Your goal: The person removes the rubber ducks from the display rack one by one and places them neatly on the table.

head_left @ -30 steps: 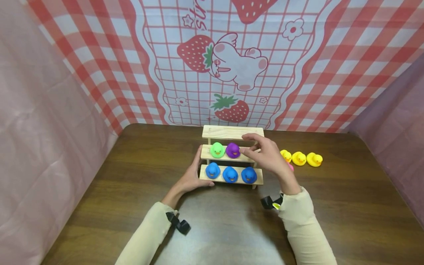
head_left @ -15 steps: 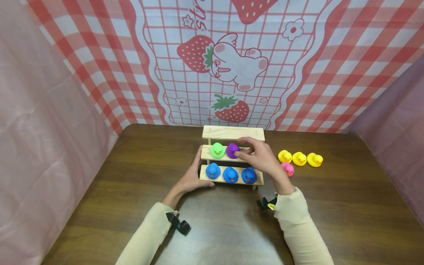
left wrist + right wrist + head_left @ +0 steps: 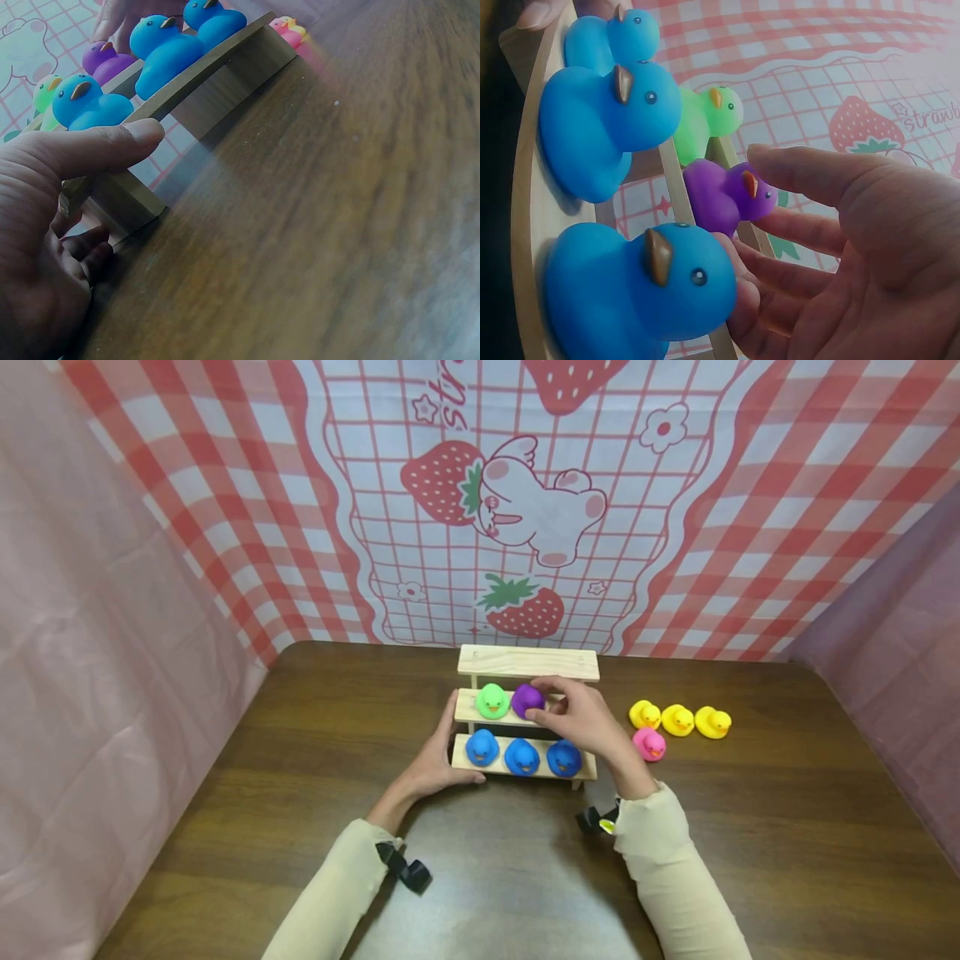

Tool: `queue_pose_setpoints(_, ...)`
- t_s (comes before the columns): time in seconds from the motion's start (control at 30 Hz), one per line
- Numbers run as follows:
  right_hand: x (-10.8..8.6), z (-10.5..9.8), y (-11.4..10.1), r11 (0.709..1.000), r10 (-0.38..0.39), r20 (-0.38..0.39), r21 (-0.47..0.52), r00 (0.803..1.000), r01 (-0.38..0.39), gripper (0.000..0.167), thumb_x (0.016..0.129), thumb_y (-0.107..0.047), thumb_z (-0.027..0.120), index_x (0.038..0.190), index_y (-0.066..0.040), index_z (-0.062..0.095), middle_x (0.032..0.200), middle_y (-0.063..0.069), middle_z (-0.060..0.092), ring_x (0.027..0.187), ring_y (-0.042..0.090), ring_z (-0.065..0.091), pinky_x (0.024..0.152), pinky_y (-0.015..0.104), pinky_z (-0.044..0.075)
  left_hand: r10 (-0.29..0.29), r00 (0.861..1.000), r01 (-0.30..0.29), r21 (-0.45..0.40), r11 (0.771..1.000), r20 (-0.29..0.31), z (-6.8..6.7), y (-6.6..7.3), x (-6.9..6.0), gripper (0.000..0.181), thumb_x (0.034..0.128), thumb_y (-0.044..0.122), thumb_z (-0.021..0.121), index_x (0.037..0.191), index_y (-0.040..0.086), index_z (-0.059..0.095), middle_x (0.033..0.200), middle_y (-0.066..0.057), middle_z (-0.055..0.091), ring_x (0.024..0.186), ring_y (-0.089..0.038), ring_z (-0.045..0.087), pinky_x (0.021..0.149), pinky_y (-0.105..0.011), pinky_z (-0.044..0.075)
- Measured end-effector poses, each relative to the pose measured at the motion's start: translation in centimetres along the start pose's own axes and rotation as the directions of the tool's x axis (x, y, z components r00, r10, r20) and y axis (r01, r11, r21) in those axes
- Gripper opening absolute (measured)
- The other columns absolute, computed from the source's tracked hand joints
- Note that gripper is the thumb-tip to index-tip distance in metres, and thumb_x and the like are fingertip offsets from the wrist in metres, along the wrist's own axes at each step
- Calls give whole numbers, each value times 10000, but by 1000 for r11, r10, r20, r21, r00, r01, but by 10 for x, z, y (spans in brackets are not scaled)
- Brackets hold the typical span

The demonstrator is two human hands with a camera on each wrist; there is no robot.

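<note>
A three-tier wooden stand (image 3: 528, 661) bears three blue ducks (image 3: 522, 756) on its lowest tier. Side by side on the middle tier sit a green duck (image 3: 492, 701) and a purple duck (image 3: 528, 702); the top tier holds nothing. My left hand (image 3: 433, 764) grips the stand's left end, its thumb over the lowest tier's front edge, as the left wrist view also shows. The thumb and fingers of my right hand (image 3: 588, 718) are around the purple duck (image 3: 724, 196), touching its right side in the right wrist view.
Three yellow ducks (image 3: 677, 720) stand in a row on the brown table (image 3: 787, 827) to the right of the stand, with a pink duck (image 3: 649, 745) in front of the leftmost. A checked cloth (image 3: 262, 510) hangs behind the table.
My right hand has moved left and slightly toward me, its fingers closing around the purple duck. The pink duck has come fully into view. My left hand has stayed put.
</note>
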State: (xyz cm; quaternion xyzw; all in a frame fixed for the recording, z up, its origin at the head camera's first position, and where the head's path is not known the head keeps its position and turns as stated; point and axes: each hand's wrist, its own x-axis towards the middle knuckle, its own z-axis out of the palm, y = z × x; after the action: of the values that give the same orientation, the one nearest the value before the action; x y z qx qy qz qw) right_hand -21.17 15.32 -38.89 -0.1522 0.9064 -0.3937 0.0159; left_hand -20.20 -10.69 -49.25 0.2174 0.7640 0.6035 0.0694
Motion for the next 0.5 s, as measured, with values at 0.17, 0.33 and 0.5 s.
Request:
queue_pose_setpoints(0.17,2,4,1,1000,-18,-4,-24,1000,17,442,893,-224,747,1298,-80,642,1135,178,707,840,217,666,727,298,542,-9,1000,9,-5,1000,-3,0,1,0,1385,670,-7,881,1619,252,-94,1622,-236,299,1426,-385,415,1184,-545,364)
queue_pose_setpoints(0.33,3,6,1,999,-35,-5,-39,999,35,412,896,-208,744,1275,-71,655,997,151,682,776,193,619,669,264,484,-11,1000,11,7,1000,-2,0,2,-1,1386,667,2,884,1619,248,-93,1626,-231,294,1434,-378,409,1202,-541,339)
queue_pose_setpoints(0.5,3,6,1,999,-31,-18,-39,999,31,403,889,-213,751,1259,-77,668,991,148,691,765,189,620,660,264,478,-12,1000,12,6,1000,-1,0,3,-1,1386,667,7,885,1619,252,-92,1625,-231,298,1439,-377,404,1205,-542,335)
